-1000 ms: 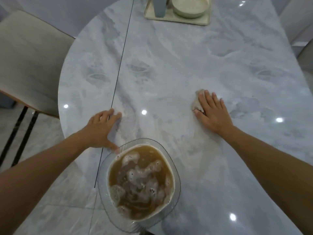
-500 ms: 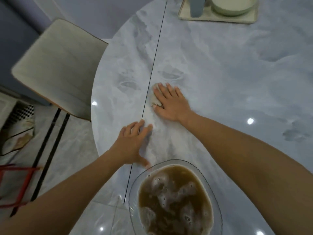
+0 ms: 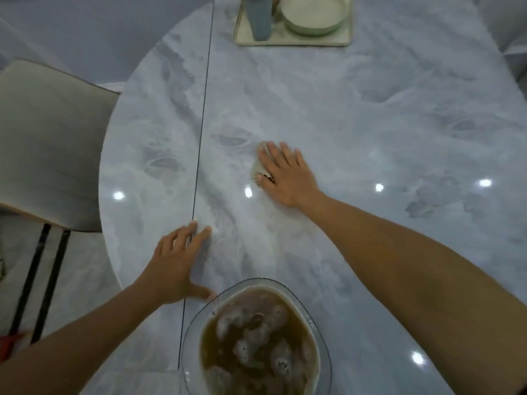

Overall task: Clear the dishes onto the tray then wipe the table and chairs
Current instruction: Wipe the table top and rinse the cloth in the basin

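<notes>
Centre of the frame, the right hand [image 3: 286,175] lies flat on a small pale cloth [image 3: 256,166], fingers straight and spread, palm pressing it against the grey marble table [image 3: 370,109]; only the cloth's left edge peeks out from under the fingers. Lower left, the left hand [image 3: 176,269] is planted on the tabletop too, open, fingers extended across the dark seam [image 3: 204,124] that runs up the table, thumb stretched out beside the rim of a clear basin [image 3: 324,354]. That basin sits at the bottom centre, full of murky brown, foamy water. Up at the top edge, well apart from both hands, a cream tray [image 3: 293,42] carries a pale green bowl [image 3: 313,15] and a blue cup [image 3: 258,18] standing just to its left. At the left edge, a beige chair [image 3: 48,143] with dark legs is tucked close to the table's curved rim. Ceiling lights glint off the glossy surface
</notes>
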A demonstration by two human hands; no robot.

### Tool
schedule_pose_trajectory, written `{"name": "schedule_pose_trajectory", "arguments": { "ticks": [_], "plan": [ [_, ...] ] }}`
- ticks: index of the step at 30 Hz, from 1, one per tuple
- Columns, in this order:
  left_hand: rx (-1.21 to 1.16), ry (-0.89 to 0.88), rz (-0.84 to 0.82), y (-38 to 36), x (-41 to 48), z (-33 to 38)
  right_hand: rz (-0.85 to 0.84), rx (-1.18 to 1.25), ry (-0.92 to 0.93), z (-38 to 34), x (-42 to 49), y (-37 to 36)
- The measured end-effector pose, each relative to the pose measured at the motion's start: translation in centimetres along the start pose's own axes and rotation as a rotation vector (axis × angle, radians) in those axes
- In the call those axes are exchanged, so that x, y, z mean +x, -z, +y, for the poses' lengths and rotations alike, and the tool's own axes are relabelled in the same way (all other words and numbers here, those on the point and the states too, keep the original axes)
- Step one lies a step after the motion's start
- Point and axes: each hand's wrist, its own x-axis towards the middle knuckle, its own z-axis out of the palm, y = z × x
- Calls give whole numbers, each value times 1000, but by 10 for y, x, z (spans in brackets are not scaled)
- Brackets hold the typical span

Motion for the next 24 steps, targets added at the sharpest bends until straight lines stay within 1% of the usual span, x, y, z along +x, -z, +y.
{"name": "schedule_pose_trajectory", "arguments": {
  "ticks": [4, 8, 12, 18, 24],
  "plan": [
    [8, -15, 25, 6, 2, 2, 61, 39, -227, 64, -34, 12],
    [12, -24, 31, 12, 0, 6, 88, 51, -364, 113, -76, 22],
    [48, -20, 0, 14, 1, 8, 121, 69, -502, 149, -129, 24],
    [60, 9, -30, 25, -5, 18, 135, 86, -633, 166, -201, 16],
    [41, 29, -57, 31, -8, 27, 166, 80, -685, 148, -254, -3]
  ]
}}
